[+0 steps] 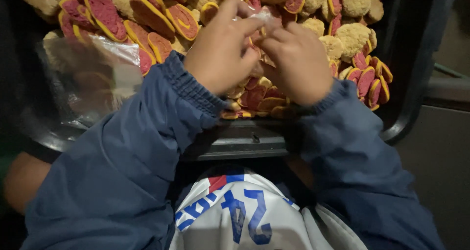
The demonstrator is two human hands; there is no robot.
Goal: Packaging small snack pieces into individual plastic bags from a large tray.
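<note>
My left hand [221,49] and my right hand [296,61] meet over a big black tray [406,118] heaped with cookies. Both pinch a small clear plastic wrapper [262,18] between their fingertips; whether a cookie sits inside it is hidden by the fingers. Red-and-yellow spiral cookies [147,20] fill the tray's left and lie under my hands. Pale crumbly round cookies [350,37] lie at the right and back. Both arms wear dark blue jacket sleeves.
A stack of clear plastic bags [93,78] lies on the tray's left side, over some cookies. The tray's dark front rim [245,140] runs just below my wrists. A white cloth with blue and red print [235,211] lies in my lap.
</note>
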